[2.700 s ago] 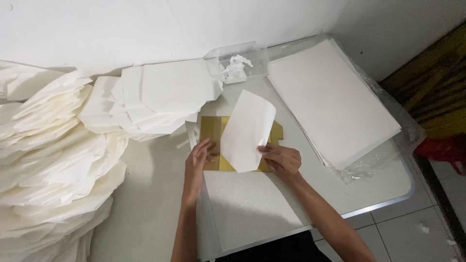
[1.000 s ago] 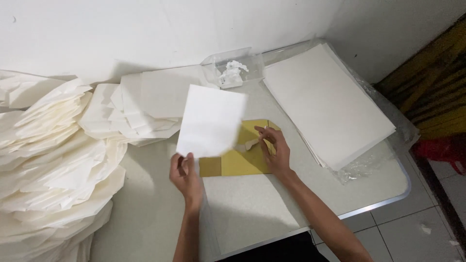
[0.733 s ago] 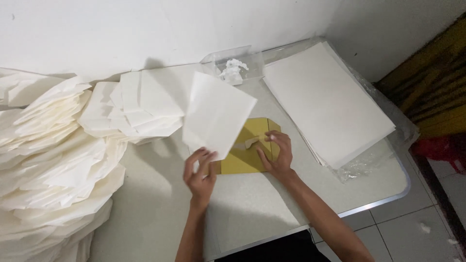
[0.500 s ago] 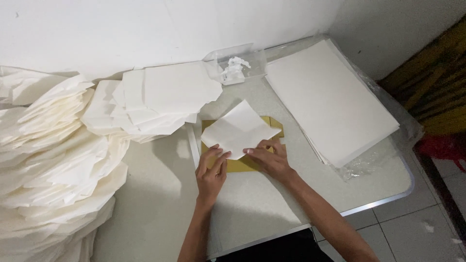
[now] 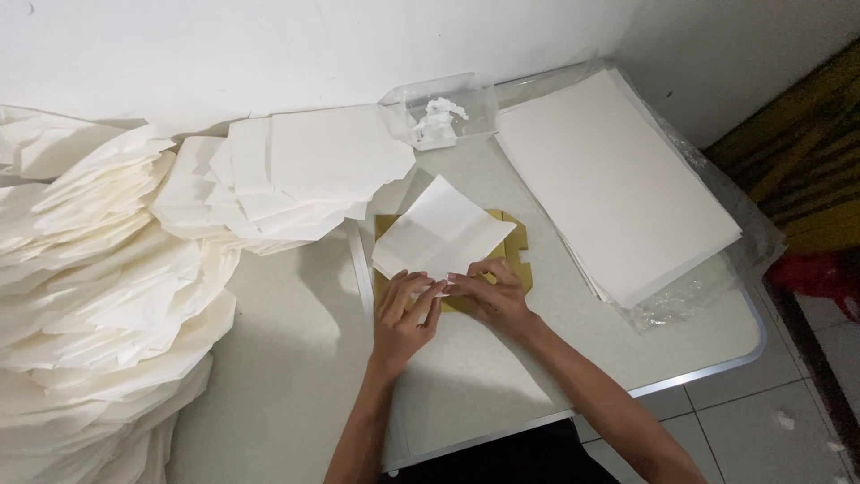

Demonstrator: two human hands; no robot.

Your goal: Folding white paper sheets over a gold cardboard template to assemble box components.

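Observation:
A folded white paper sheet (image 5: 441, 229) lies tilted on a yellow-brown cardboard template (image 5: 518, 251) in the middle of the white table (image 5: 296, 358). My left hand (image 5: 403, 315) and my right hand (image 5: 491, 296) meet at the sheet's near edge, fingertips pinching and pressing the paper down. Most of the template is hidden under the sheet and my fingers.
A stack of flat white sheets (image 5: 609, 179) on clear plastic lies at the right. Piles of folded paper (image 5: 296, 170) sit behind the template, and a large heap of cream folded pieces (image 5: 98, 287) fills the left. A clear plastic tub (image 5: 439, 112) stands by the wall.
The sheet, held up in the air by my left hand a second ago, has come down onto the template. Both hands now press its near edge.

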